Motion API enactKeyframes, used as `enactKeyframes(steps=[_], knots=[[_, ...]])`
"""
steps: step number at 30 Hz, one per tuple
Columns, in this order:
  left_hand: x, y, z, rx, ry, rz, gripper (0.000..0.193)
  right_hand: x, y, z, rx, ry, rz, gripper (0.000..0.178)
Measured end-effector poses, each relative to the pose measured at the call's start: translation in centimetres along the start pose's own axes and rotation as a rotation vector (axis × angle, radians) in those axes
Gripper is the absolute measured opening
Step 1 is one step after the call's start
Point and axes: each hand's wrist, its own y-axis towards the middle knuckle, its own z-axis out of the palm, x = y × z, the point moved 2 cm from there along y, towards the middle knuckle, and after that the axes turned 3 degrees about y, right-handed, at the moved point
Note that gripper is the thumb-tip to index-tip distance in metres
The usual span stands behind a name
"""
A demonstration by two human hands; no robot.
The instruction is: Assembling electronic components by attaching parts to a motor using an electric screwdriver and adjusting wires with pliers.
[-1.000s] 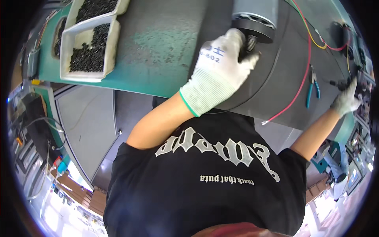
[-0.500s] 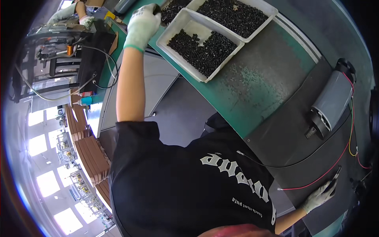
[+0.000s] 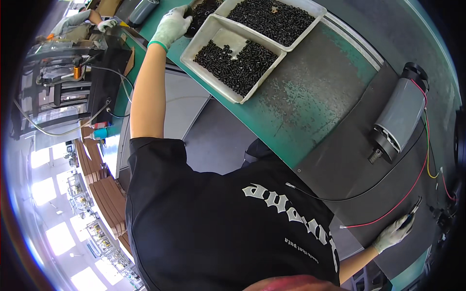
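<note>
My left hand (image 3: 171, 27), in a pale glove with a green cuff, reaches to the far edge of the bench. Its fingers are curled against the near side of a round dark bowl (image 3: 203, 15) of small black parts; whatever they pinch is hidden. Beside the bowl stands a white tray (image 3: 191, 57) partly filled with short black pieces. At the lower right my right hand (image 3: 392, 236), also gloved, is closed around a slim tool with two thin prongs, like tweezers (image 3: 416, 205). A grey cylindrical motor (image 3: 400, 114) lies beyond it, its threaded shaft toward me.
A second white tray (image 3: 318, 15) of black parts adjoins the first. Red (image 3: 383, 217) and black (image 3: 357, 199) leads trail from the motor across the dark mat (image 3: 340, 177). Another grey cylinder (image 3: 143, 10) lies at the far left, near a co-worker's gloved hand (image 3: 107, 24) and a machine (image 3: 73, 80).
The whole view has shifted slightly, with the trays and motor appearing further left and higher. My left hand stays by the bowl. The right hand keeps its tool, its prongs now more visible.
</note>
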Motion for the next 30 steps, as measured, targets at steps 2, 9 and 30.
enactKeyframes(steps=[2, 9, 30], knots=[[0.3, -0.3, -0.2, 0.000, -0.086, -0.011, 0.028, -0.1, 0.0, 0.0, -0.001, -0.001, -0.008, 0.048], [0.6, -0.2, 0.0, -0.044, -0.171, -0.068, 0.029, -0.7, 0.0, 0.1, -0.021, 0.018, -0.013, 0.048], [0.5, -0.8, -0.4, -0.096, -0.892, -0.431, 0.020, -0.6, -0.3, 0.1, -0.070, 0.037, -0.018, 0.046]])
